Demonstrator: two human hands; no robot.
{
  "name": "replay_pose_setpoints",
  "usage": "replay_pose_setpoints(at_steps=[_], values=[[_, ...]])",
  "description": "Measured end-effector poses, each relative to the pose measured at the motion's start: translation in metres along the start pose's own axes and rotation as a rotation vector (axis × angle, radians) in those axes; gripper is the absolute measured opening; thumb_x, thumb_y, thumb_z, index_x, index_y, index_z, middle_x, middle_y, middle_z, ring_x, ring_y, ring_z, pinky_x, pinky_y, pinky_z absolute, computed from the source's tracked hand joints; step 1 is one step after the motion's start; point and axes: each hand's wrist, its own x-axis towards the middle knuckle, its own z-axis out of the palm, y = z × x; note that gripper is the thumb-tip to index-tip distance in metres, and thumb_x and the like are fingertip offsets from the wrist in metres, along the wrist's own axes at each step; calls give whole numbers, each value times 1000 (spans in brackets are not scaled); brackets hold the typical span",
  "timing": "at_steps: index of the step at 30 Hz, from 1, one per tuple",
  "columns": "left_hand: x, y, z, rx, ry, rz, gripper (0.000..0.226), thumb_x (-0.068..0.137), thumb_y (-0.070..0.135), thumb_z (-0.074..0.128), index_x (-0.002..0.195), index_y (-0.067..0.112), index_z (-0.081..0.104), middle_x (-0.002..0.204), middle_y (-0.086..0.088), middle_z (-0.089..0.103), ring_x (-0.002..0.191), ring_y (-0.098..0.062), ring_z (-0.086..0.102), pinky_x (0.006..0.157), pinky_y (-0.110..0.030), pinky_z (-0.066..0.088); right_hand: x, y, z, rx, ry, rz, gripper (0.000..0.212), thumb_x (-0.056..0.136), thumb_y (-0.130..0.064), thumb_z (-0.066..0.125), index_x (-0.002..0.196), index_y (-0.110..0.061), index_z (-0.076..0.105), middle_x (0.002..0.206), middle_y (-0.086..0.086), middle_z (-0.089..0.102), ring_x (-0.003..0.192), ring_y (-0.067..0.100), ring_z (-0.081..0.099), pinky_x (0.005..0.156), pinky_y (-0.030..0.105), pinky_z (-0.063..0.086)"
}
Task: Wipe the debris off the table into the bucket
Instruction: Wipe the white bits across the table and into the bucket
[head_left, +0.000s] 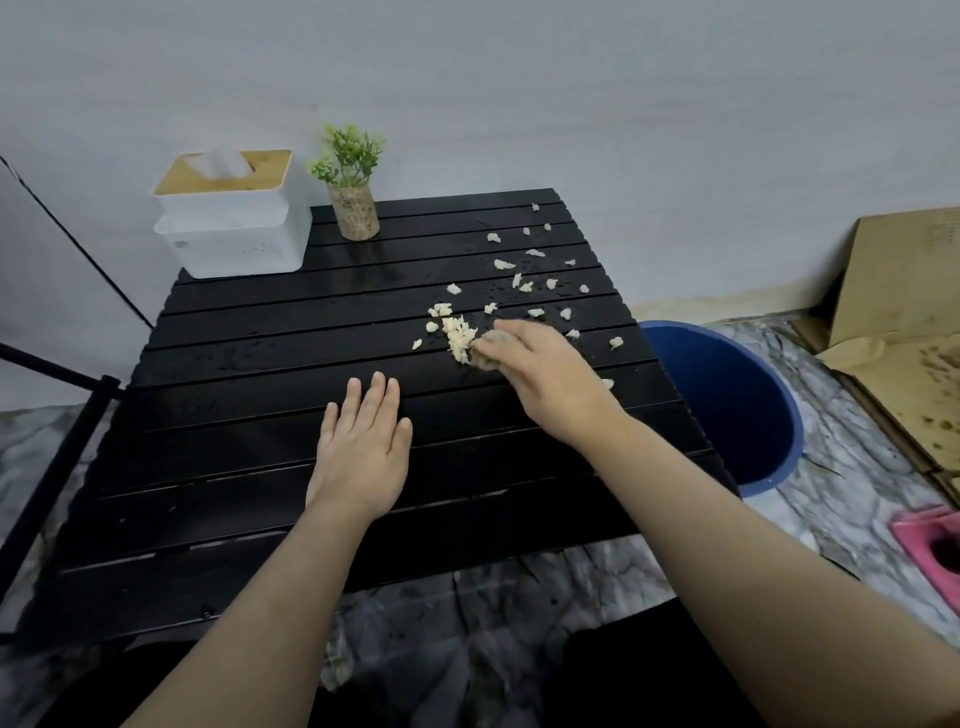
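Note:
Pale crumbs of debris (524, 270) lie scattered over the right half of the black slatted table (249, 364), with a denser heap (460, 335) near the middle right. My right hand (540, 374) presses a small brownish cloth (485, 356) flat against the table, right beside that heap. My left hand (363, 441) lies flat on the slats, fingers together, holding nothing. A blue bucket (727, 395) stands on the floor just past the table's right edge, its inside dark.
A white tissue box (231, 223) with a wooden lid and a small potted plant (353, 182) stand at the table's far left. Cardboard (904, 291) and a pink object (930, 551) lie on the marbled floor to the right.

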Motion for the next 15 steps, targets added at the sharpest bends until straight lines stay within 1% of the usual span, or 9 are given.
replay_pose_setpoints(at_steps=[2, 3, 5, 6, 7, 9, 12, 13, 15], values=[[1, 1, 1, -3, 6, -4, 52, 97, 36, 14, 147, 24, 2, 158, 7, -4, 144, -12, -13, 118, -35, -8, -40, -20, -14, 33, -39, -160, 38, 92, -8, 37, 123, -17, 56, 127, 12, 56, 121, 31, 48, 100, 49, 41], [0, 1, 1, -4, 8, -6, 52, 97, 36, 14, 146, 24, 2, 158, 7, -4, 144, -12, -13, 118, -35, -8, -67, -31, -17, 28, -70, -242, 40, 89, -8, 36, 123, -18, 54, 127, 11, 56, 122, 31, 48, 99, 49, 42], [0, 1, 0, -1, 5, -12, 52, 97, 36, 14, 146, 24, 1, 158, 8, -5, 144, -12, -14, 118, -34, -9, -117, -42, -15, -29, -135, -317, 42, 86, -16, 40, 125, -27, 53, 134, 6, 54, 126, 29, 47, 96, 45, 44], [0, 2, 0, 2, 2, -14, 52, 97, 37, 13, 146, 24, 0, 158, 8, -6, 144, -11, -14, 118, -34, -9, -128, -39, -15, -65, -114, -324, 39, 87, -21, 44, 123, -30, 53, 135, 4, 54, 126, 27, 48, 94, 43, 45], [0, 2, 0, 3, -1, -16, 52, 97, 37, 13, 146, 24, 0, 157, 8, -6, 144, -11, -15, 118, -34, -10, -126, -32, -16, -80, -89, -308, 35, 88, -23, 47, 121, -31, 55, 133, 2, 56, 124, 26, 50, 93, 42, 45], [0, 2, 0, 4, -7, -17, 52, 97, 37, 13, 146, 24, 0, 158, 8, -6, 144, -11, -15, 118, -34, -10, -100, -5, -15, -48, -44, -246, 25, 88, -16, 53, 110, -24, 61, 120, 2, 63, 117, 26, 55, 92, 44, 49], [-1, 3, -1, 9, -7, -19, 52, 97, 37, 13, 146, 24, 1, 158, 8, -5, 144, -11, -14, 118, -34, -9, -54, 40, -25, -45, 65, -102, 19, 89, -12, 52, 101, -17, 65, 105, 8, 67, 98, 29, 62, 77, 45, 54], [-1, 3, -1, 13, -6, -20, 52, 97, 36, 13, 146, 24, 1, 158, 8, -5, 144, -12, -14, 118, -34, -9, -44, 49, -31, -22, 90, -70, 19, 89, -11, 52, 101, -12, 67, 102, 12, 67, 93, 28, 62, 77, 43, 54], [-1, 4, -1, 18, -5, -20, 52, 97, 36, 13, 146, 23, 1, 158, 8, -5, 144, -12, -14, 118, -34, -8, -32, 45, -42, 34, 132, -87, 19, 88, -4, 53, 100, -1, 68, 99, 17, 67, 89, 23, 60, 85, 34, 51]])
